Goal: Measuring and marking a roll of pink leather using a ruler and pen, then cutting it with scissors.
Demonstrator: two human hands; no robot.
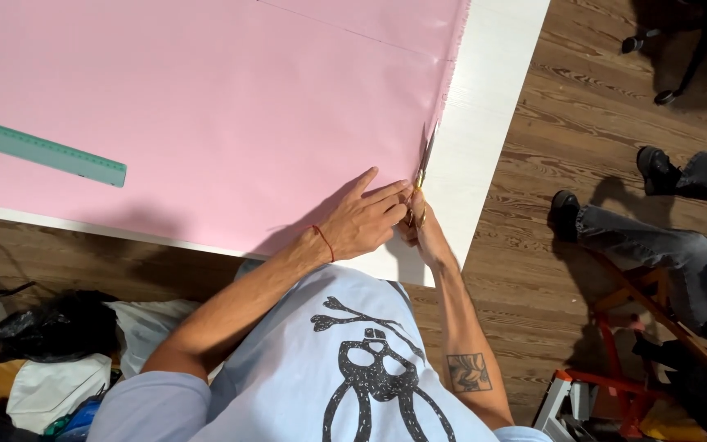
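A large sheet of pink fabric (206,106) lies spread over a white table (493,98). My right hand (423,229) grips a pair of scissors (425,160) whose blades point up along the fabric's right edge. My left hand (366,217) rests flat on the fabric right beside the scissors, fingers spread toward the blades, a red thread around its wrist. Both hands meet near the table's near right corner. The scissor handles are mostly hidden by my fingers.
A green ruler (42,151) lies on the fabric at the left. Another person sits at the right on the wooden floor area, dark shoes (566,213) and grey trousers showing, by a red stool (615,360). Bags (51,327) and clutter sit under the table's left side.
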